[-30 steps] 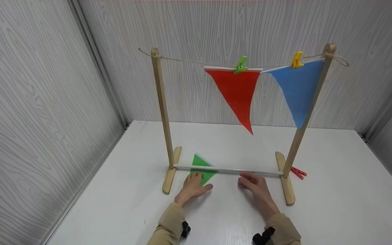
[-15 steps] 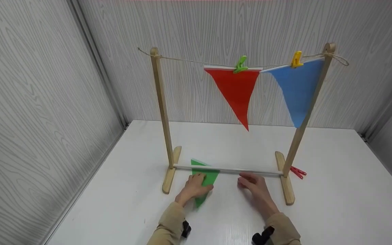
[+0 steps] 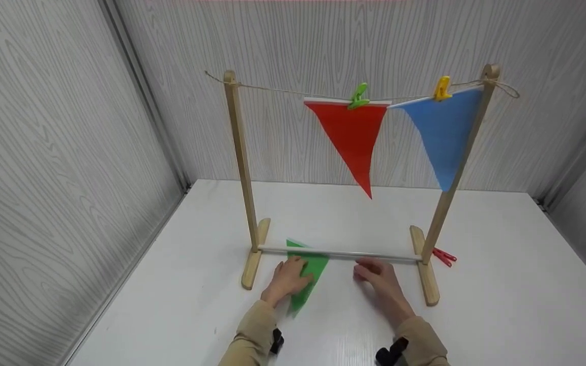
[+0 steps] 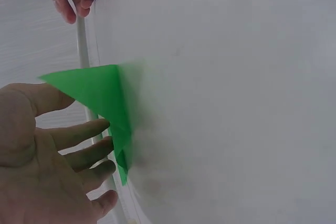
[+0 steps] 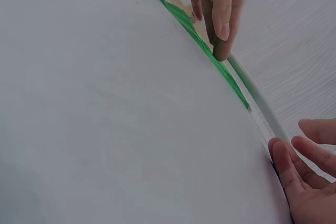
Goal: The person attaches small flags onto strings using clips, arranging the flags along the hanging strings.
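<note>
Head: spread hand [image 3: 287,278] on green flag [image 3: 316,266]

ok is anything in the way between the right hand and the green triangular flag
Nothing visible stands between the right hand and the green triangular flag; in the head view, white tabletop separates them, and the thin white rod crosses the flag's far end.
</note>
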Demonstrator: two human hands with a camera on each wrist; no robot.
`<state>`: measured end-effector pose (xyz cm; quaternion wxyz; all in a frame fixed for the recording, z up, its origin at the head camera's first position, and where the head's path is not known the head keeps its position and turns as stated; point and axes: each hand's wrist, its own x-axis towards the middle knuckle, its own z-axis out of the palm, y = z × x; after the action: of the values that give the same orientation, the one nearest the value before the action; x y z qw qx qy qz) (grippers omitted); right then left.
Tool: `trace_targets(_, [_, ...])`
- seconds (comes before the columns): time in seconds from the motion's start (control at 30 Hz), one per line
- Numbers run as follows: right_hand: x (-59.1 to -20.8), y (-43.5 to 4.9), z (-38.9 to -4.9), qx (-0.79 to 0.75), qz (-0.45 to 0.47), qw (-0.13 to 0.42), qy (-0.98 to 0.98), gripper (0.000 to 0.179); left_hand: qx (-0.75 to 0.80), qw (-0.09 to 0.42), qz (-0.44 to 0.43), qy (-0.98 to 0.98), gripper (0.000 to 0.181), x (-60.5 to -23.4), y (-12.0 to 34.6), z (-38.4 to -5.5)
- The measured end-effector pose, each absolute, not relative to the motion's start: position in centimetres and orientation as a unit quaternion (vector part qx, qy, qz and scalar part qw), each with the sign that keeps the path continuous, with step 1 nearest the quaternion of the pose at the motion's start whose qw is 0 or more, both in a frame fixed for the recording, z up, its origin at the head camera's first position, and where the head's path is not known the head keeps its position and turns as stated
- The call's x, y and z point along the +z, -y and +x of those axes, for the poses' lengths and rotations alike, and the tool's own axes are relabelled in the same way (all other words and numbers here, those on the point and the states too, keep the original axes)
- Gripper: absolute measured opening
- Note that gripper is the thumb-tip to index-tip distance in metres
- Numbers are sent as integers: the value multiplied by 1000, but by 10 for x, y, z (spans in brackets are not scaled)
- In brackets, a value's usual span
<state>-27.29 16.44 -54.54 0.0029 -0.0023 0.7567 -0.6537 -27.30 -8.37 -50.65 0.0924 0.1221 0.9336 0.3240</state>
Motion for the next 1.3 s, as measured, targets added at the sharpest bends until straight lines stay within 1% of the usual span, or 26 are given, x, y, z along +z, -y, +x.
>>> trace_targets(0.37, [-543,-163,-277,-604,-38,10,-796,32,314,68,168,-932,34,-504,79,-274])
trace_targets(0.43, [-544,-162,-277,-597,-40,13,-801,32,310,72,176,-932,33,-504,78,-274])
trace_targets(0.63, [-545,-159,-278,-586,-39,18,-809,33,323,94,176,-925,31,-504,75,-273])
trace_targets(0.9, [-539,-155,-276,-557,-27,19,-830,32,315,87,197,-924,31,-503,72,-271])
trace_targets(1.3, [-541,-149,-279,-537,-56,6,-842,32,319,95,190,-924,31,-503,68,-269])
